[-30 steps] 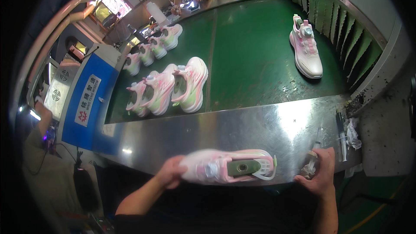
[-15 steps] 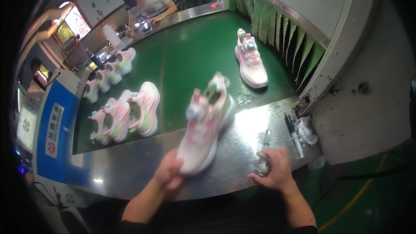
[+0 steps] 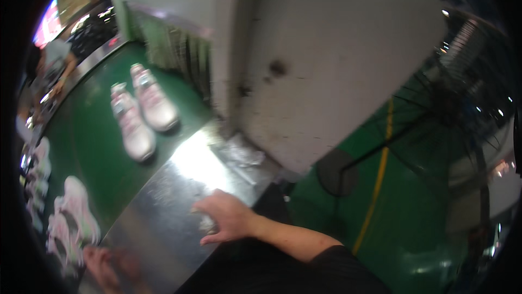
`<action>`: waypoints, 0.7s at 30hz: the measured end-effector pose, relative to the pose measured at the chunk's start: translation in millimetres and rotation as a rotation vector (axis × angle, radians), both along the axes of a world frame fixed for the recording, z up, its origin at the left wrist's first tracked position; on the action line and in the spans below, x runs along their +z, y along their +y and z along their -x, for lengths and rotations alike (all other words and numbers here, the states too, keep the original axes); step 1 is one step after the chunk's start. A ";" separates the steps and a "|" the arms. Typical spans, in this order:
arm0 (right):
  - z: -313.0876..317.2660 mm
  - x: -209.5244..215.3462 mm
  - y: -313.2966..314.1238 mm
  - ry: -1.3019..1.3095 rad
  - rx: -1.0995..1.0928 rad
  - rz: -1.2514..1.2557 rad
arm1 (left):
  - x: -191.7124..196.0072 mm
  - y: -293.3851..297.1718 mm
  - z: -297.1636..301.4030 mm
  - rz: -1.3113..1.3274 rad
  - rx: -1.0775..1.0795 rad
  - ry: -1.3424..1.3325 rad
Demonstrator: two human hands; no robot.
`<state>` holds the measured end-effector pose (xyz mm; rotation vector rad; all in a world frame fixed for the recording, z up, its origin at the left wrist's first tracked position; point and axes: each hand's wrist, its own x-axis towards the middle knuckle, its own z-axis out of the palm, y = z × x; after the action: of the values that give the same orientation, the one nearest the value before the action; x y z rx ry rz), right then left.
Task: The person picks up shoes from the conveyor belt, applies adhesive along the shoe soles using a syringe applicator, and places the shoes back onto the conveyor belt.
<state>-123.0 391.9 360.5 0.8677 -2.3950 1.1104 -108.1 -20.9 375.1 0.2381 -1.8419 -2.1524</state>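
Two pink-and-white sneakers with dial closures stand side by side on the green belt, the nearer sneaker (image 3: 133, 125) left of the farther sneaker (image 3: 156, 101). At the lower left my left hand (image 3: 106, 265) is smeared by motion, beside the closest of several more pink-and-green shoes (image 3: 81, 212); whether it grips that shoe is unclear. Over the metal ledge, my right hand (image 3: 231, 217) curls its thumb and fingers round a small pale, greyish thing (image 3: 206, 224), too blurred to name.
A metal ledge (image 3: 157, 223) borders the green belt (image 3: 89, 125). Crumpled clear plastic (image 3: 242, 152) lies at its right end. Green strip flaps (image 3: 179, 54) hang from the machine opening. Beyond the grey panel (image 3: 315, 60) stands a floor fan (image 3: 446, 98). A co-worker (image 3: 57, 63) sits at far left.
The view has swung right. The sneaker my left hand held now stands on the belt beside the other one. My left hand has moved left toward the row of shoes.
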 end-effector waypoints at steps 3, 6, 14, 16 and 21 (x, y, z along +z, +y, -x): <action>-5.6 -7.1 1.7 0.012 -0.011 0.028 | -29.1 -38.9 16.7 -0.088 0.100 0.016; -5.8 8.0 10.5 -0.003 -0.021 -0.001 | -44.5 -60.7 38.6 -0.146 0.103 -0.007; -10.4 5.0 4.0 -0.069 -0.013 -0.010 | -86.3 -144.3 65.4 -0.212 0.130 -0.091; -11.3 0.9 8.1 -0.108 -0.009 -0.017 | -94.8 -157.2 62.0 -0.219 0.137 -0.113; -12.0 0.7 0.4 -0.121 0.033 -0.021 | -103.4 -198.7 -2.4 -0.206 0.204 -0.208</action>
<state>-111.0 392.3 361.1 0.8732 -2.5023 1.1835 -105.6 -219.6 271.7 0.6879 -1.6127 -2.2408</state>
